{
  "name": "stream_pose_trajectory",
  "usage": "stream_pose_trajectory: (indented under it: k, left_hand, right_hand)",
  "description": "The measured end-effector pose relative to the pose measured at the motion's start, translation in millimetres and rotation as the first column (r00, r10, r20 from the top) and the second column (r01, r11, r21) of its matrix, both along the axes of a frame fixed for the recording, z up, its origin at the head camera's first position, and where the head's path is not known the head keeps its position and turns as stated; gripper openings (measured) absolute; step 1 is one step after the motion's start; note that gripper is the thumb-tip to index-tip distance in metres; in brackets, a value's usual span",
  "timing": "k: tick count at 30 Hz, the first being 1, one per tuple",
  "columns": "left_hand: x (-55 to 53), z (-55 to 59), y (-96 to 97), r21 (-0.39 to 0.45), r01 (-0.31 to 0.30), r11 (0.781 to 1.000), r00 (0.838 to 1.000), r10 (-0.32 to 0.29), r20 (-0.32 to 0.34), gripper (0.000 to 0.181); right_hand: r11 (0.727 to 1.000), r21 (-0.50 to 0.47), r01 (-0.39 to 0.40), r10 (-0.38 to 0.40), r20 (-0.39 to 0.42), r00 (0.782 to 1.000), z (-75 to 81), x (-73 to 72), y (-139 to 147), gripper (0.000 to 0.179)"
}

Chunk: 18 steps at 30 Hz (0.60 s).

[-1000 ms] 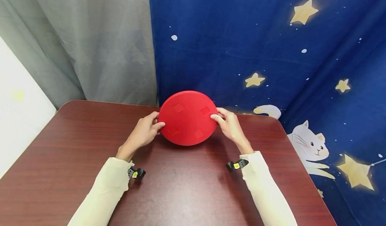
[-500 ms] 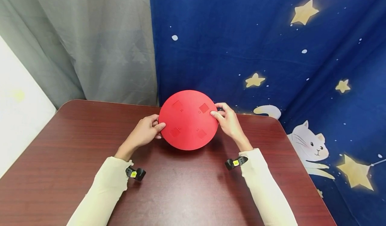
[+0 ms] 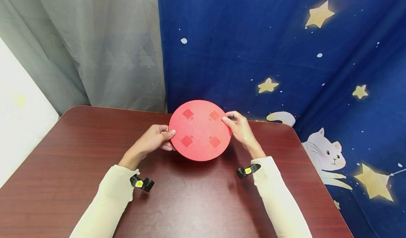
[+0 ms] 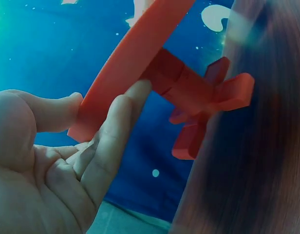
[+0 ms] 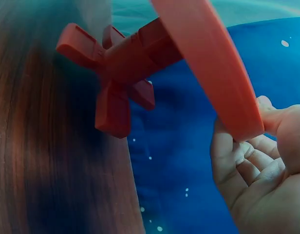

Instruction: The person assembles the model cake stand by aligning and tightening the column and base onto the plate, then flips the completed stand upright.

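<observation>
A red toy round table (image 3: 200,130) is held tilted between both hands, its top facing the head camera. That top has square recesses with small numbers beside them. At the left rim, my left hand (image 3: 155,137) pinches the edge, thumb on top and fingers underneath. Opposite it, my right hand (image 3: 242,128) pinches the upper right rim the same way. Seen from the left wrist, a thick central post (image 4: 181,80) runs from the underside, with a fingertip close by it. Splayed feet (image 5: 113,112) at the post's end show in the right wrist view, close over the wooden tabletop.
The dark reddish wooden table (image 3: 190,202) extends under both forearms. A grey curtain (image 3: 123,47) and a blue star-patterned curtain (image 3: 222,54) hang right behind its far edge. Black wrist cameras, such as the left one (image 3: 141,183), jut inward from the sleeves.
The red toy table has tipped so its top faces the head camera more squarely, and shifted slightly right and nearer. The left fingers have slid lower along the rim. Both hands keep their grip.
</observation>
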<state>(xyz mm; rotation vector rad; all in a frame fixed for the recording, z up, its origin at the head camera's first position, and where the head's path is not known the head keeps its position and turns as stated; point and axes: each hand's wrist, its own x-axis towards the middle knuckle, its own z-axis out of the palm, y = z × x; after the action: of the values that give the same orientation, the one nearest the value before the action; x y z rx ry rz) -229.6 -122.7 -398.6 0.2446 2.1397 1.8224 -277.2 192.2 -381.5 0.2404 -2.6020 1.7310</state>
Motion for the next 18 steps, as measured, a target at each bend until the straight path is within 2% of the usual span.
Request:
stream_pose_trajectory:
  k: [9, 18]
  left_hand:
    - [-0.3, -5.9, -1.8, 0.073, 0.037, 0.997, 0.990, -0.046, 0.132, 0.026]
    - [0.3, -11.2, -2.3, 0.086, 0.038, 0.996, 0.984, -0.052, 0.169, 0.029]
  right_hand:
    - [0.999, -0.006, 0.049, -0.048, 0.107, 0.993, -10.5, 0.1, -2.7, 0.031]
    - [0.998, -0.007, 0.057, -0.055, 0.152, 0.987, -21.6, -0.5, -3.3, 0.031]
